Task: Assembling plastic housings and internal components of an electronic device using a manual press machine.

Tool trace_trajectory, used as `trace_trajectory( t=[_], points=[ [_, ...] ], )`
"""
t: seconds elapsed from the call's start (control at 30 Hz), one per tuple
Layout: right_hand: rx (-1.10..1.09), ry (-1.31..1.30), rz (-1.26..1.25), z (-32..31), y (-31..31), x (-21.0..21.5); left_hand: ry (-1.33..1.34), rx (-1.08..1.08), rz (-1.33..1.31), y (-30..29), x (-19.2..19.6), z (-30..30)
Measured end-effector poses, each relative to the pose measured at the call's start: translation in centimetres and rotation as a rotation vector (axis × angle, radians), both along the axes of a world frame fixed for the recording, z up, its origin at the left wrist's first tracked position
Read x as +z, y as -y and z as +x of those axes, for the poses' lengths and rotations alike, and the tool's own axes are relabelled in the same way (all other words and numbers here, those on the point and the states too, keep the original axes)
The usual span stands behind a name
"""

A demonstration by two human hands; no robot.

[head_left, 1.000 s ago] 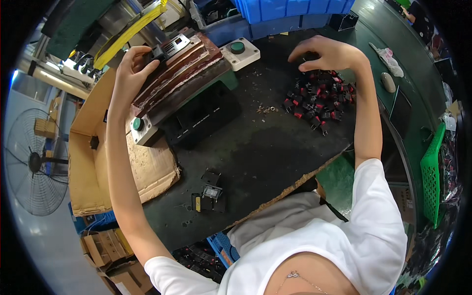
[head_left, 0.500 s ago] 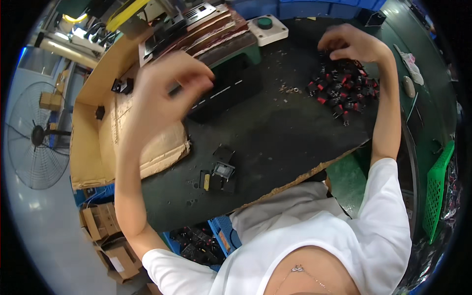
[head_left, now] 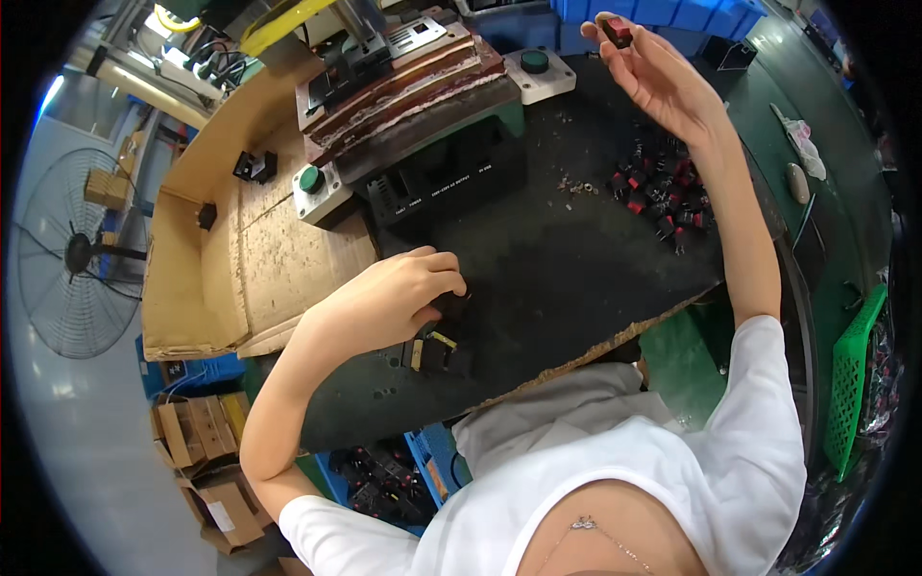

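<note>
My right hand [head_left: 672,96] is raised at the upper right, its thumb and fingers pinching a small red-and-black rocker switch [head_left: 617,33]. Below it on the dark table lies a heap of similar red-and-black switches [head_left: 663,192]. My left hand [head_left: 389,300] is low over the near left of the table, its fingers curled down around something dark that they mostly hide. Just beside its fingertips sit small black housings [head_left: 440,353], one showing a yellow strip.
A machine fixture [head_left: 403,106] stands at the back, with green push-button boxes [head_left: 325,192] [head_left: 541,75] on either side. A cardboard tray [head_left: 279,259] lies at left with black parts [head_left: 254,166]. Loose metal bits [head_left: 578,188] lie mid-table. A green basket [head_left: 855,384] stands at right.
My left hand has come down from beside the fixture to the black housings. My right hand has lifted away from the heap, up and slightly left, with a switch in its fingers.
</note>
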State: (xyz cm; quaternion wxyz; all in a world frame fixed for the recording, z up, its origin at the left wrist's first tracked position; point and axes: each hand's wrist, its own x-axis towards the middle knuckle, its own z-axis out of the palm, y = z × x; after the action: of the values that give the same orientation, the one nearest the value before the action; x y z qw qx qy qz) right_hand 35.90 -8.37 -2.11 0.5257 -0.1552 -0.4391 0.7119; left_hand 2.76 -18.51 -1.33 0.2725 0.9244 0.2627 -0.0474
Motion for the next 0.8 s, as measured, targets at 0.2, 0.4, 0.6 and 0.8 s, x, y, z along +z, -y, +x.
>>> trace_trajectory(
  t=[0.2,0.4,0.6,0.8],
  points=[
    [0.318,-0.319,-0.187,-1.2,0.2,-0.6,0.356,0.505,-0.107,0.6,1.3,0.0],
    [0.334,-0.270,-0.213,-2.7,1.0,-0.3,0.912,0.645,-0.405,-1.5,1.8,-3.0],
    [0.318,-0.005,-0.159,-4.3,1.5,0.7,1.219,0.814,-0.474,-3.2,1.7,-4.2],
    [0.021,0.475,0.186,-6.6,1.2,1.3,1.003,0.916,-0.118,-7.2,3.7,-6.2]
  ],
)
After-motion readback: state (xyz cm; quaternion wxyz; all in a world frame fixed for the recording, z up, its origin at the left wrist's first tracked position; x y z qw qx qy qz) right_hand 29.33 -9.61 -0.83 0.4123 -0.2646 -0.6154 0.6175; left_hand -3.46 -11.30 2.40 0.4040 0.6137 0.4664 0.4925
